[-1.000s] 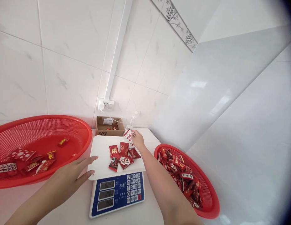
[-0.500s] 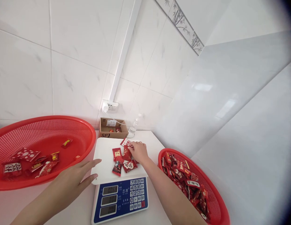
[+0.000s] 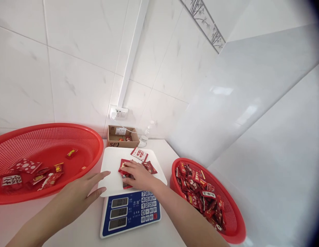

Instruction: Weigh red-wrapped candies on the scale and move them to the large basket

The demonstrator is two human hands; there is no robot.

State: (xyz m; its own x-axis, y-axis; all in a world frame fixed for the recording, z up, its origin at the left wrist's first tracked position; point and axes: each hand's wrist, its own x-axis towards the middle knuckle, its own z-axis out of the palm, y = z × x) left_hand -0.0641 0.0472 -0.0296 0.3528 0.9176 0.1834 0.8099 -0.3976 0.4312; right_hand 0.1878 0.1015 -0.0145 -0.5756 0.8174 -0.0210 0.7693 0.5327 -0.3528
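Note:
My right hand (image 3: 139, 175) lies over several red candy packets (image 3: 127, 185) on the white pan of a digital scale (image 3: 110, 161). Its fingers are spread across them, thumb apart, and partly hide them. A white packet with red print (image 3: 139, 154) sits farther back on the pan, and a dark red packet (image 3: 150, 167) shows just beyond my hand. My left hand (image 3: 83, 190) hovers at the pan's left edge, fingers apart and holding nothing. The scale's blue panel (image 3: 135, 206) has three displays and a keypad; the digits are hard to read.
On the left stands a red plastic basket (image 3: 94, 135) with a few packets inside. Another red basket (image 3: 235, 233) on the right holds many more. Behind the scale are a cardboard box (image 3: 118, 143) and a clear bottle (image 3: 147, 133), below a wall socket (image 3: 119, 112).
My right hand has moved from the back of the pan toward the front left, over the packets. The white packet now lies uncovered. My left hand stays by the pan's edge.

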